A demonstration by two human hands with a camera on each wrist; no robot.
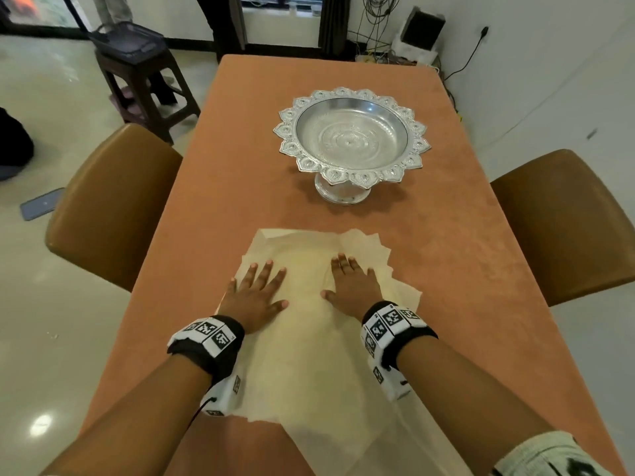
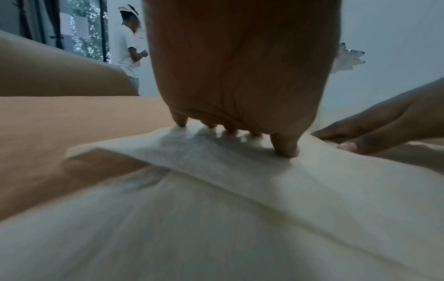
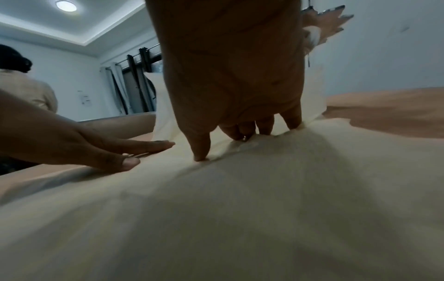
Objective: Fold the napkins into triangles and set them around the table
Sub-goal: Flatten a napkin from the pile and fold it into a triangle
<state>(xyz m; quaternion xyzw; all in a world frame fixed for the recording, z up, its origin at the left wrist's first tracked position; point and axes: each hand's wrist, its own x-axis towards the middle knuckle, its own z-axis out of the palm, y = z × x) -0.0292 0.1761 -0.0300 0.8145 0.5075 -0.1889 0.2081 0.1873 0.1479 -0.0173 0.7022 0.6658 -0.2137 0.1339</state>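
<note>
A: Left side first; tan padded chair (image 1: 113, 207) at nine o'clock of the orange cloth-covered table (image 1: 261, 159); dark wooden stool (image 1: 144, 84) carrying a black mesh tray (image 1: 129, 39) at about eleven.

B: Left hand (image 1: 256, 293)?

A: Flat, palm down, fingers straight and spread, pressing the pile of cream paper napkins (image 1: 309, 324); grips nothing; the left wrist view shows the fingertips (image 2: 286, 150) bearing on the top sheet.

B: Where does the pile lie?

A: Near edge of the table, six o'clock from the embossed silver pedestal bowl (image 1: 352, 139); sheets spread out, corners fanning at the pile's one to two o'clock; nearest corner hangs over the table edge.

B: Right hand (image 1: 354, 286)?

A: Same posture; palm down, fingers straight and closer together, thumb out toward nine o'clock, resting on the napkins; holds nothing; a bare strip of napkin between the two hands.

B: Further right?

A: Second tan padded chair (image 1: 567, 221) at three o'clock; white wall beyond, cables and a white box (image 1: 419, 32) at about one.
</note>
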